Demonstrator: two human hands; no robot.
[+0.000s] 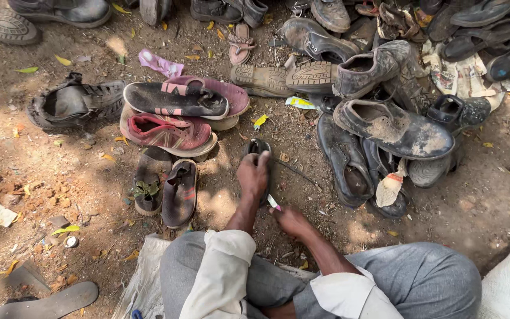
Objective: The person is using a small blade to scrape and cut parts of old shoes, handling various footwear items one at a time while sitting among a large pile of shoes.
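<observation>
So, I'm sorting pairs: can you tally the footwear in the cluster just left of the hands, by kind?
Red or maroon sneakers: 2
Black-and-pink sneaker: 1
Dark sandals: 2
Black worn shoe: 1
Total: 6

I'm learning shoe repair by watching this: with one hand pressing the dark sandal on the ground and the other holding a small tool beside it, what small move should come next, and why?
Probably bring the right hand and its small pink-and-white tool up to the dark sandal. The left hand already pins the sandal flat against the dirt, and the tool tip sits just short of its near end.
</observation>
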